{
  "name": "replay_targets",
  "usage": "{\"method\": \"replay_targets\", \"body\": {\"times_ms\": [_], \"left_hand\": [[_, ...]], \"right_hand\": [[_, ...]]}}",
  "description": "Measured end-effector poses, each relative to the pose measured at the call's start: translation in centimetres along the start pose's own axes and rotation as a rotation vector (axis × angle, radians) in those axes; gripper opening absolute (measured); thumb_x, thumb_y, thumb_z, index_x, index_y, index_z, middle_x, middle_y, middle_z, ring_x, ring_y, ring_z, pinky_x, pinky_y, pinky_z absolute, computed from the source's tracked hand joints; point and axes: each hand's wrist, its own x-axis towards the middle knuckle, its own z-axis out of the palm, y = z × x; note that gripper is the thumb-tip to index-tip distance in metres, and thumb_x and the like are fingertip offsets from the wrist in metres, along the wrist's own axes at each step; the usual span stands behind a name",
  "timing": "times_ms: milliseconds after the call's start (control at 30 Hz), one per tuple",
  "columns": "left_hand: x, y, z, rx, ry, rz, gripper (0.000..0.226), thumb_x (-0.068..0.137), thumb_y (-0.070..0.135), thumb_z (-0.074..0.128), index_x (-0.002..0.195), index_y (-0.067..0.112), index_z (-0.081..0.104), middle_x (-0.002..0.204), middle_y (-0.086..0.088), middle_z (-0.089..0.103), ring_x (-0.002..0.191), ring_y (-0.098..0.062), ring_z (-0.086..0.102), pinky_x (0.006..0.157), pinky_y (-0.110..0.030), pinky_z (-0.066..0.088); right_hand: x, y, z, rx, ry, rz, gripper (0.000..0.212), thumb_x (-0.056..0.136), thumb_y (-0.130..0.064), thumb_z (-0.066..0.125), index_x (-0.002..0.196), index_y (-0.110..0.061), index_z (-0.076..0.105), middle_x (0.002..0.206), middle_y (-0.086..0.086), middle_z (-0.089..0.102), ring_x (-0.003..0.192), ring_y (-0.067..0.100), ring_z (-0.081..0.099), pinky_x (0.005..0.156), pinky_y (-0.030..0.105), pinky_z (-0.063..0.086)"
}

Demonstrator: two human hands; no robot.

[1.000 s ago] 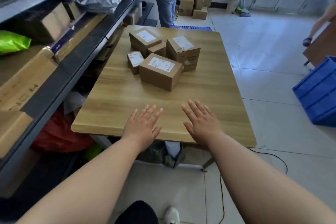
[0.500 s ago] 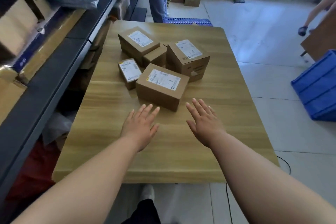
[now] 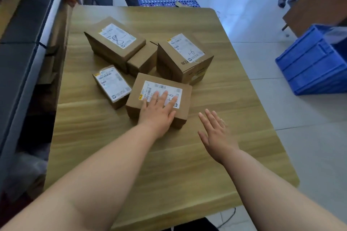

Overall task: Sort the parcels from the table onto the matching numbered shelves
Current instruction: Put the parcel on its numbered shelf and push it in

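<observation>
The left hand (image 3: 157,114) lies flat, fingers straight and gripping nothing, on the white label of the nearest parcel (image 3: 185,99), which sits mid-desk, a little toward the near edge. The right hand (image 3: 216,135) is spread and holds nothing, just right of that parcel and apart from it; whether it touches the desk (image 3: 169,165) cannot be told. Four more parcels cluster behind:
- a small labelled one (image 3: 111,85) just to the left
- a tall one marked "1-6" (image 3: 185,58) touching the nearest parcel's far corner
- a long one (image 3: 114,43) toward the far left corner
- a small plain box (image 3: 142,62) wedged between those two.

Shelves (image 3: 22,58) run along the desk's left edge. A blue crate (image 3: 315,63) stands on the floor off the right edge.
</observation>
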Motion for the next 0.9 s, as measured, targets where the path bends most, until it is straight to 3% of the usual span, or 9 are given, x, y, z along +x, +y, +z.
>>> {"method": "replay_targets", "body": {"times_ms": [233,500,567,633,667,733,833,900], "left_hand": [[1.1,0.4,0.7,0.117,-0.057,0.021,0.054,0.101,0.052,0.011,0.150,0.042,-0.009,0.160,0.002,-0.020,0.146,-0.029,-0.021,0.114,-0.060,-0.012],[-2.8,-0.6,1.7,0.275,-0.120,0.404,0.050,0.100,0.049,0.018,0.149,0.048,0.006,0.161,0.008,-0.008,0.148,-0.023,-0.012,0.116,-0.050,-0.016],[-4.9,-0.8,2.8,0.206,-0.051,0.476,0.052,0.095,0.047,0.018,0.148,0.046,0.023,0.161,0.005,0.010,0.149,-0.026,0.006,0.116,-0.046,-0.016],[-7.0,-1.1,3.9,0.203,0.004,0.517,0.051,0.091,0.042,0.030,0.140,0.041,0.044,0.152,0.001,0.039,0.140,-0.029,0.035,0.119,-0.046,0.004],[-7.9,-1.3,4.5,0.200,0.050,0.503,0.049,0.090,0.040,0.035,0.137,0.039,0.049,0.147,0.000,0.046,0.136,-0.028,0.042,0.115,-0.045,0.012],[-9.5,-1.6,5.7,0.107,0.135,0.391,0.049,0.091,0.040,0.037,0.140,0.034,0.043,0.148,-0.002,0.043,0.137,-0.025,0.039,0.111,-0.042,0.016],[-10.9,-0.6,5.9,-0.206,0.254,0.013,0.071,0.090,0.052,0.027,0.153,0.026,0.007,0.156,0.004,0.012,0.147,-0.019,0.016,0.116,-0.031,0.004],[-11.1,0.4,6.4,-0.505,0.235,-0.283,0.077,0.092,0.060,0.026,0.152,0.025,-0.007,0.158,0.009,-0.006,0.148,-0.010,-0.002,0.118,-0.028,-0.001]], "right_hand": [[2.4,0.3,-0.5,0.039,-0.011,0.060,0.059,0.103,-0.043,0.025,0.154,-0.028,0.000,0.162,-0.004,-0.009,0.148,0.013,-0.011,0.120,0.032,-0.002],[5.4,-3.0,-2.3,0.064,0.039,-0.161,0.058,0.103,-0.043,0.025,0.154,-0.027,0.002,0.162,-0.003,-0.006,0.148,0.015,-0.007,0.119,0.032,0.000],[5.4,-3.0,-2.4,0.056,0.024,-0.213,0.058,0.103,-0.043,0.025,0.154,-0.027,0.002,0.162,-0.003,-0.006,0.148,0.015,-0.007,0.119,0.032,0.001],[5.1,-2.6,-2.1,0.056,0.005,-0.260,0.059,0.103,-0.043,0.026,0.154,-0.027,0.002,0.162,-0.003,-0.005,0.148,0.015,-0.007,0.120,0.033,0.001],[4.9,-2.3,-1.8,0.050,0.004,-0.285,0.059,0.103,-0.043,0.026,0.154,-0.027,0.002,0.162,-0.002,-0.004,0.148,0.015,-0.006,0.120,0.033,0.001],[4.4,-1.7,-1.1,0.061,-0.007,-0.314,0.059,0.102,-0.043,0.027,0.154,-0.026,0.003,0.162,-0.002,-0.003,0.149,0.015,-0.006,0.120,0.032,0.002],[3.5,-0.9,-0.2,0.164,-0.048,-0.298,0.063,0.102,-0.044,0.029,0.154,-0.023,0.001,0.162,-0.002,-0.004,0.148,0.013,-0.007,0.119,0.029,-0.001],[2.8,-0.5,0.3,0.240,-0.064,-0.273,0.065,0.102,-0.043,0.031,0.154,-0.019,0.001,0.162,-0.002,-0.004,0.148,0.012,-0.006,0.117,0.026,-0.003]]}}
